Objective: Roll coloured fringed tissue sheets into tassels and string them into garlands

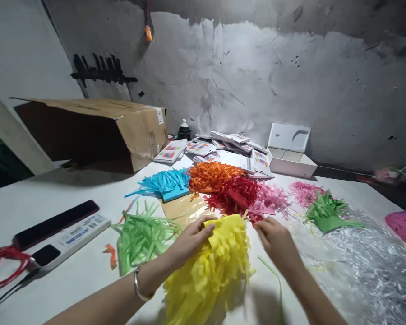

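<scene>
My left hand (199, 234), with a silver bangle on its wrist, grips the top band of a yellow tissue fringe (213, 271) between thumb and fingers. The strips hang down toward the near edge of the table. Just right of the fringe, my right hand (269, 232) is closed in a pinch near the dark red paper; what it holds, if anything, is too small to name. Light green strips (144, 237) lie to the left. Behind are blue fringe (169, 183), orange fringe (214, 176), red fringe (237, 194) and pink strips (269, 198).
A cardboard box (142, 135) stands at back left, near stacked printed cards (171, 151). An open white box (291, 162) is at the back. A phone (57, 223) and power strip (74, 234) lie left; silver shreds (382, 266) and green fringe (328, 214) lie right.
</scene>
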### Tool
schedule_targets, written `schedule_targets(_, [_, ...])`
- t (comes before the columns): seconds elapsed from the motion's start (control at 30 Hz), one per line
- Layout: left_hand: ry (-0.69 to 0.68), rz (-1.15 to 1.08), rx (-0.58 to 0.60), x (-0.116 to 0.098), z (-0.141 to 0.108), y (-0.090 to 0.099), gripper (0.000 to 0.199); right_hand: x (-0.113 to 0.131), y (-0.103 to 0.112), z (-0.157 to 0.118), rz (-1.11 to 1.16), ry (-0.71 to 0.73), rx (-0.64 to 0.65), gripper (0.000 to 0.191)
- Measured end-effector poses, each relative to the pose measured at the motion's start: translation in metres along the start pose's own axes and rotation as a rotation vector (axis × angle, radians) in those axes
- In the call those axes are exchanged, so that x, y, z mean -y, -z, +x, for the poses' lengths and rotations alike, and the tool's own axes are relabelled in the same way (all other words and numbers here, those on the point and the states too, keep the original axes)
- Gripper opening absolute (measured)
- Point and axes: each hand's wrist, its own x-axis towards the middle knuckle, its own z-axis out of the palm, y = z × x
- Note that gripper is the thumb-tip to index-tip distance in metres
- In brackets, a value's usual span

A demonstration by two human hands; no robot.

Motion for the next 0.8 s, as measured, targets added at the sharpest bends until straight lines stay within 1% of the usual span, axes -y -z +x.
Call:
schedule_targets(0.07, [0.000,-0.003,0.041,-0.001,-0.010,-0.011,0.047,0.044,-0.007,-0.019,0.053,0.136,-0.075,0.018])
schedule_targets(0.1, [-0.002,-0.004,0.065,-0.001,-0.014,-0.015,0.047,0.061,-0.013,-0.028,0.096,0.249,-0.228,0.018])
schedule_targets(0.13, [-0.008,0.000,0.084,0.000,-0.017,-0.018,0.047,0.075,-0.020,-0.034,0.109,0.304,-0.336,0.020])
schedule_targets(0.2, [-0.023,0.015,0.113,0.004,-0.022,-0.022,0.048,0.088,-0.032,-0.042,0.159,0.353,-0.495,0.023])
schedule_targets(0.23, [-0.032,0.021,0.129,0.007,-0.024,-0.023,0.050,0.089,-0.036,-0.044,0.200,0.340,-0.524,0.023])
schedule_targets(0.27, [-0.037,0.022,0.144,0.010,-0.025,-0.023,0.051,0.086,-0.038,-0.045,0.261,0.313,-0.526,0.022])
schedule_targets(0.33, [-0.038,0.010,0.170,0.016,-0.026,-0.022,0.049,0.078,-0.038,-0.046,0.424,0.224,-0.478,0.017])
schedule_targets(0.4, [-0.051,0.011,0.176,0.018,-0.026,-0.021,0.042,0.069,-0.035,-0.046,0.592,0.117,-0.403,0.016])
schedule_targets(0.47, [-0.109,0.061,0.165,0.015,-0.025,-0.020,0.036,0.064,-0.031,-0.047,0.722,0.051,-0.340,0.021])
schedule_targets(0.5, [-0.151,0.101,0.155,0.012,-0.025,-0.021,0.033,0.063,-0.031,-0.047,0.760,0.043,-0.330,0.022])
schedule_targets(0.53, [-0.193,0.145,0.144,0.010,-0.025,-0.021,0.031,0.062,-0.030,-0.048,0.773,0.050,-0.347,0.020])
schedule_targets(0.6, [-0.254,0.219,0.126,0.005,-0.024,-0.023,0.029,0.060,-0.032,-0.051,0.714,0.101,-0.464,0.007])
schedule_targets(0.63, [-0.268,0.243,0.119,0.003,-0.024,-0.023,0.028,0.059,-0.033,-0.053,0.640,0.154,-0.539,0.007])
schedule_targets(0.7, [-0.276,0.269,0.109,0.001,-0.024,-0.024,0.028,0.058,-0.035,-0.056,0.447,0.293,-0.646,0.023])
schedule_targets(0.77, [-0.278,0.282,0.106,0.000,-0.023,-0.025,0.028,0.058,-0.035,-0.060,0.289,0.407,-0.657,0.029])
schedule_targets(0.8, [-0.278,0.288,0.103,0.000,-0.023,-0.026,0.028,0.059,-0.035,-0.061,0.244,0.425,-0.643,0.029])
